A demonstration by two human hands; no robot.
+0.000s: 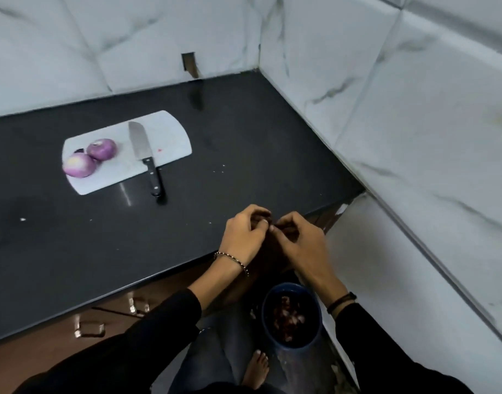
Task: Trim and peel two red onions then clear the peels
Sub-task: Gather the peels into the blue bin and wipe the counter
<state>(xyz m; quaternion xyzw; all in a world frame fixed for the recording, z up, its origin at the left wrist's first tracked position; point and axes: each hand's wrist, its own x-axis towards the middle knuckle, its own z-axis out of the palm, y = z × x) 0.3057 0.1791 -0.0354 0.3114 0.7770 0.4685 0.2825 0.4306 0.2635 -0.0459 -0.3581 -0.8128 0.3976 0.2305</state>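
While the two red onions (101,149) lie peeled on the board (170,137), our left hand (245,237) and right hand (301,243) meet above the bin (283,285); fingers curled, grip unclear; clinging scraps could fall wide.

Glossy black stone-like counter (244,143); matt white board (170,137), probably plastic.

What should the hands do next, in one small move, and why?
Probably open both hands and let any last scraps fall into the bin. Both onions lie peeled on the cutting board, the knife lies there too, and the left hand and right hand meet, fingers curled, above the bin, which already holds peels. What they pinch is too small to tell.
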